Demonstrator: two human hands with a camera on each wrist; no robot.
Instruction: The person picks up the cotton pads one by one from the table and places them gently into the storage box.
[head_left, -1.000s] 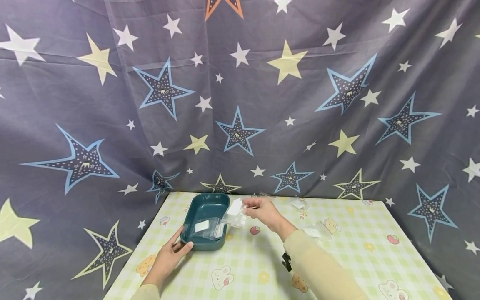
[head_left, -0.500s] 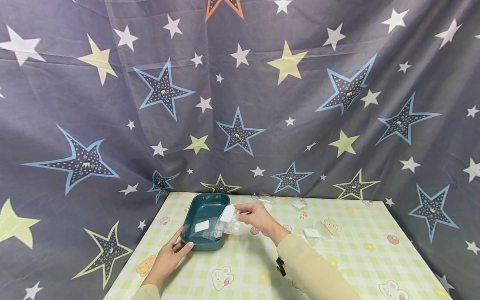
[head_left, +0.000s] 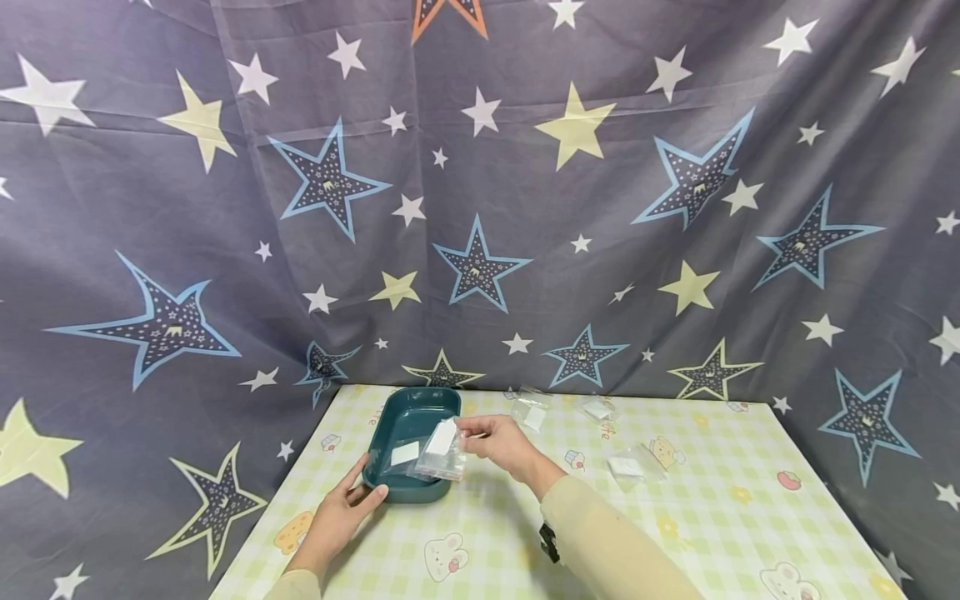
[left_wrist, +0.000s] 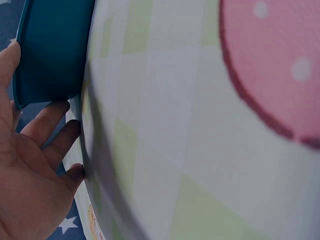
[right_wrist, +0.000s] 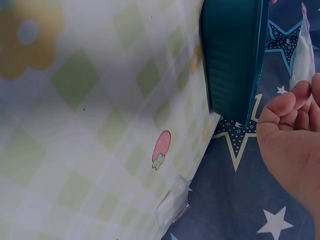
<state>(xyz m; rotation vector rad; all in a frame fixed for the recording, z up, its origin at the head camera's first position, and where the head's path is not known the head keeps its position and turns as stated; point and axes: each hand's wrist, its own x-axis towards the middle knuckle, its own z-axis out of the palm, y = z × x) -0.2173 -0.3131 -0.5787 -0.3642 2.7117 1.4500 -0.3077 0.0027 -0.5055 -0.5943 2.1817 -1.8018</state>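
Observation:
My left hand (head_left: 335,512) holds the near left corner of a dark teal rectangular dish (head_left: 415,493), thumb and forefinger spread along its sides. In the left wrist view the thumb lies at the rim and the other fingertips are lower, by the wall and the table. My right hand (head_left: 501,442) pinches the upper edge of a clear zip bag (head_left: 437,454) with a white label, which overlaps the dish's right side. The right wrist view shows this pinched bag (right_wrist: 302,55) edge-on, above the rim. Inside the dish lies another labelled zip bag (head_left: 405,453), partly covered.
Three more zip bags lie on the table right of the dish: one bag (head_left: 533,414) near the back, a second bag (head_left: 597,408) beside it, and a third bag (head_left: 636,465) nearer. A star-printed curtain (head_left: 480,333) hangs behind the checked tablecloth (head_left: 525,554).
My right hand has moved left and slightly nearer, bringing the zip bag over the dish's right side. The back bag has come into fuller view. My left hand stays at the corner.

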